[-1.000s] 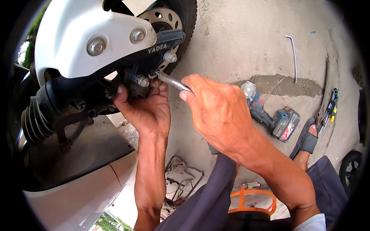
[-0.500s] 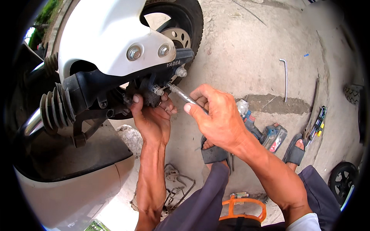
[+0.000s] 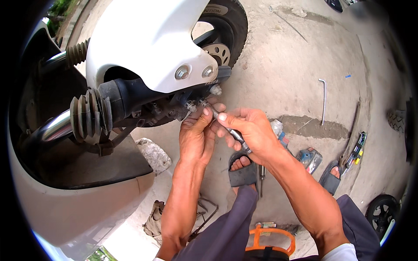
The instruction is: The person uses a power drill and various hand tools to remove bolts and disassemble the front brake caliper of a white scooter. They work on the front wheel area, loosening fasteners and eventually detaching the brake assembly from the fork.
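Observation:
My left hand [image 3: 197,132] has its thumb and fingers curled round the front end of a metal socket tool [image 3: 235,135], beside a bolt [image 3: 190,106] on the vehicle's dark lower fork. My right hand [image 3: 254,132] grips the tool's shaft behind it, thumb along the top. The tool's tip meets the fork near the bolts, partly hidden by fingers. Above are a white fender [image 3: 139,39] with two bolts, a brake disc [image 3: 221,55] and a tyre [image 3: 238,30]. A rubber fork boot [image 3: 87,115] sits to the left.
On the concrete lie a power drill [image 3: 308,158], bent rod [image 3: 322,100], screwdriver set [image 3: 358,148] and long bar [image 3: 352,130]. My sandalled feet [image 3: 243,173] are below. An orange frame [image 3: 269,241] is at bottom, a small wheel [image 3: 382,211] at right, a stone [image 3: 152,154] under the white bodywork [image 3: 82,204].
My left hand has shifted right from behind the black part onto the tool's front end. The tool now points more steeply. The whole view has shifted, putting the vehicle further right.

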